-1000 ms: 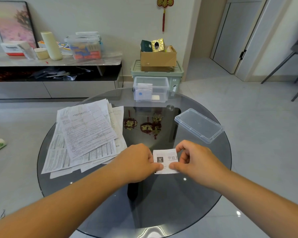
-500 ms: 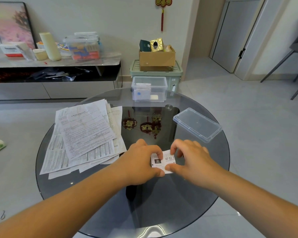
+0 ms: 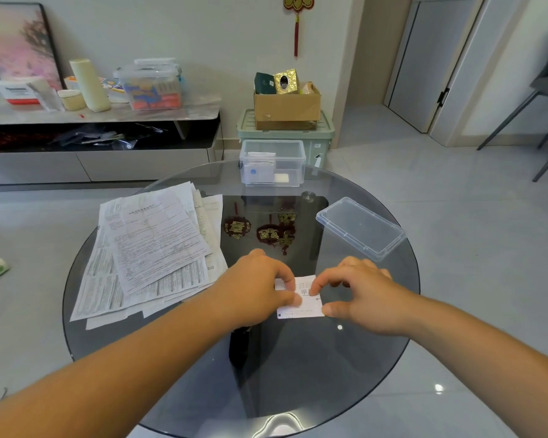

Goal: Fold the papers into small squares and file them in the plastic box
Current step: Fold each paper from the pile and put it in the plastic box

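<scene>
Glass round table [image 3: 298, 384], dial read with the person at 6. One folded paper [image 3: 302, 308], white and printed, lies flat on the glass just off centre toward 3 o'clock. Two hands are on it. The left hand [image 3: 257, 289] comes from 9 o'clock with fingers curled, thumb and forefinger pinching the paper's left half. The right hand [image 3: 361, 295] comes from 3 o'clock, also curled, forefinger tip down on the top face and thumb against the lower right edge, so it is gripping too. One clear plastic box [image 3: 293, 167] stands open at the 12 o'clock rim, with folded papers upright in its left side; how many, cannot tell. One clear lid [image 3: 361, 227] lies at 2 o'clock, apart from the box. One loose paper stack [image 3: 152, 248] of unfolded printed sheets is fanned at 9 to 10 o'clock; sheet count unclear.
</scene>
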The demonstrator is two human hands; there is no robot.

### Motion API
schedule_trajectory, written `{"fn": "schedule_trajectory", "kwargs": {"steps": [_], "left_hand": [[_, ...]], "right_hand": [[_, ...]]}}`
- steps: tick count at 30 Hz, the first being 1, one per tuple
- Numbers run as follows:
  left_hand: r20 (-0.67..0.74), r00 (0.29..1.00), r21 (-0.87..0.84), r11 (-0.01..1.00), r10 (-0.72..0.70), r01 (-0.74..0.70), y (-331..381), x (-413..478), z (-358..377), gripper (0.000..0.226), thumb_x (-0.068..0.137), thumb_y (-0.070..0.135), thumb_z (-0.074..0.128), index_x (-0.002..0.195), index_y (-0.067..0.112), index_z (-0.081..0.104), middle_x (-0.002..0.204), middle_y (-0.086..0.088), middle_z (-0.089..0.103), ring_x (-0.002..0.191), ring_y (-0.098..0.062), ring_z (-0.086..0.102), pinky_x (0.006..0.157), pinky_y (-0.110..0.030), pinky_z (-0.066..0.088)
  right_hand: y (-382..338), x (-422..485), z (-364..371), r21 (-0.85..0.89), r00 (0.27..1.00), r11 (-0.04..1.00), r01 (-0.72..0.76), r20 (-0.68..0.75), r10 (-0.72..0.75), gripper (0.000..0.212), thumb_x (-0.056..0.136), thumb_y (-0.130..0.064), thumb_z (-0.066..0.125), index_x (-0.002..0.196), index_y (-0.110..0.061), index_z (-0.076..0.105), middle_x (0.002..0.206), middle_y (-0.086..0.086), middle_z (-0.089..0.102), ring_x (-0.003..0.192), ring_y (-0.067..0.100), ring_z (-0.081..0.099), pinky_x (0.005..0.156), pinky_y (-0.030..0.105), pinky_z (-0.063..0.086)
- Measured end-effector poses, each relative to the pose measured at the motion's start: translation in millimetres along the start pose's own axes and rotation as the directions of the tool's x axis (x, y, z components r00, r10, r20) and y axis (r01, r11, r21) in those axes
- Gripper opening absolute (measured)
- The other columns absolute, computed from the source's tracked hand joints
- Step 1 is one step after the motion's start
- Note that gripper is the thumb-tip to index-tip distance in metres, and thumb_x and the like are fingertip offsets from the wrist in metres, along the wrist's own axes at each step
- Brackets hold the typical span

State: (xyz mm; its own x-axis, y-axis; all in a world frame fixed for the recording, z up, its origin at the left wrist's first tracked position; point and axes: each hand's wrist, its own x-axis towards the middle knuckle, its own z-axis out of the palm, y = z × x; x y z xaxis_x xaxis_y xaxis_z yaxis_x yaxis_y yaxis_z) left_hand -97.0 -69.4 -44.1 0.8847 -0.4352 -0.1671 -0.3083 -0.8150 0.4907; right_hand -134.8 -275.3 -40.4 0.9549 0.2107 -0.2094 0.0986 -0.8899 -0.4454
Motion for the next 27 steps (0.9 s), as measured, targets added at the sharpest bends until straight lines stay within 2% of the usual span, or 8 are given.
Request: {"fn": "schedule_trajectory", "kwargs": {"steps": [4,10,14,16,18,20,22,27], "left_hand": [[-0.057,0.996,0.080,0.995,0.067,-0.062,2,-2,1,0.013,0.085,0.040,0.076,0.098,0.037,0.072,0.122,0.011,0.050,0.114,-0.009,0.048,0.099,-0.029,0.047],[0.010,1.000,-0.010,1.000,0.014,-0.014,7,-1,-3,0.032,0.079,0.036,0.083,0.097,0.034,0.056,0.097,0.014,0.056,0.085,-0.007,0.058,0.072,-0.020,0.049],[0.049,0.996,-0.035,0.997,-0.069,0.071,10,-2,-4,0.046,0.079,0.036,0.083,0.112,0.030,0.053,0.096,0.013,0.059,0.086,-0.010,0.061,0.071,-0.021,0.053],[0.058,0.992,-0.048,0.992,-0.113,0.115,11,-2,-6,0.036,0.081,0.036,0.081,0.109,0.026,0.061,0.094,0.009,0.063,0.082,-0.010,0.063,0.068,-0.021,0.052],[0.080,0.986,-0.105,0.983,-0.144,0.152,10,-1,-6,0.017,0.085,0.033,0.078,0.094,0.022,0.069,0.087,0.006,0.070,0.073,-0.010,0.066,0.063,-0.020,0.051],[0.091,0.981,-0.167,0.969,-0.169,0.182,9,0,-7,0.012,0.090,0.030,0.073,0.088,0.018,0.071,0.085,0.003,0.073,0.071,-0.012,0.069,0.066,-0.023,0.058],[0.098,0.976,-0.267,0.940,-0.193,0.213,7,-2,-10,0.012,0.093,0.024,0.069,0.091,0.013,0.067,0.084,-0.001,0.075,0.068,-0.016,0.072,0.067,-0.026,0.062],[0.213,0.956,-0.543,0.789,-0.202,0.287,7,-10,-15,0.019,0.097,0.002,0.058,0.111,0.014,0.056,0.086,-0.014,0.076,0.053,-0.012,0.064,0.053,-0.023,0.056]], "right_hand": [[-2,-5,6,-0.062,0.996,0.996,0.059,-0.063,-0.062,0.022,0.098,-0.039,0.054,0.118,-0.048,0.060,0.111,-0.015,0.040,0.114,0.011,0.032,0.100,0.032,0.030],[-13,-14,21,-0.197,0.961,0.947,0.253,-0.062,-0.270,0.045,0.095,-0.058,0.051,0.135,-0.038,0.055,0.115,-0.017,0.040,0.111,0.008,0.031,0.103,0.030,0.033],[-13,-13,21,-0.192,0.956,0.941,0.278,-0.042,-0.291,0.057,0.088,-0.068,0.055,0.136,-0.038,0.054,0.120,-0.020,0.042,0.113,0.004,0.031,0.102,0.027,0.032],[-14,-12,21,-0.193,0.956,0.941,0.278,-0.039,-0.290,0.063,0.083,-0.072,0.058,0.137,-0.039,0.054,0.122,-0.022,0.042,0.114,0.002,0.031,0.101,0.025,0.032],[-14,-10,22,-0.180,0.957,0.945,0.274,-0.051,-0.287,0.068,0.079,-0.075,0.060,0.136,-0.040,0.053,0.124,-0.023,0.042,0.114,0.001,0.032,0.100,0.023,0.034],[-14,-9,23,-0.165,0.957,0.949,0.267,-0.071,-0.282,0.070,0.077,-0.076,0.062,0.136,-0.040,0.053,0.126,-0.024,0.043,0.114,0.001,0.034,0.099,0.022,0.035],[-15,-10,25,-0.168,0.957,0.950,0.262,-0.079,-0.278,0.072,0.076,-0.077,0.062,0.136,-0.039,0.053,0.129,-0.024,0.043,0.115,0.002,0.036,0.100,0.022,0.037],[-18,-14,25,-0.191,0.953,0.950,0.248,-0.130,-0.275,0.069,0.076,-0.081,0.056,0.131,-0.039,0.051,0.126,-0.022,0.048,0.109,0.004,0.041,0.093,0.022,0.041]]}}
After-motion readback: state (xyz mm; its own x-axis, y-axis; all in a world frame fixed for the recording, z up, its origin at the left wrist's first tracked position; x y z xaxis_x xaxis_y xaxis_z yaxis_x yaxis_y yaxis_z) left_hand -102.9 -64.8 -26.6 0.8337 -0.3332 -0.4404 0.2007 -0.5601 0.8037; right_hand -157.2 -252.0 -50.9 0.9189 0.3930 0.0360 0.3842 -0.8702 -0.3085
